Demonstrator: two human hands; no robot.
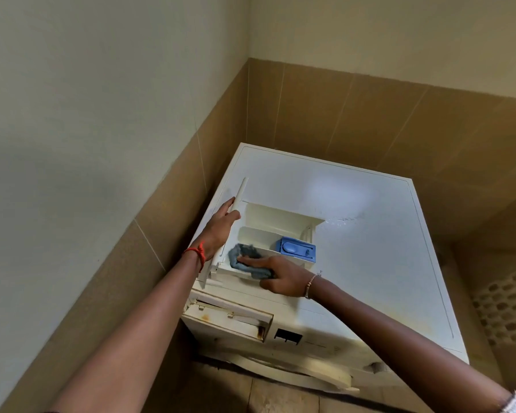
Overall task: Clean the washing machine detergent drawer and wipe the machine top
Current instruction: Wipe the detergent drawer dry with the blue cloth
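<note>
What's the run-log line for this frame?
left hand: grips drawer front | right hand: holds cloth inside drawer | drawer: on machine top

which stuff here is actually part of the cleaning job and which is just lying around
Part of the job: detergent drawer lying on the machine top; cloth; blue insert; left hand gripping the drawer's front; right hand holding the cloth in a compartment; empty drawer slot.
Just there: laundry basket; wall tiles.

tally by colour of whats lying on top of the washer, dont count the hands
white: 1, the detergent drawer
blue: 2, the cloth and the cap inside the drawer
total: 3
</note>
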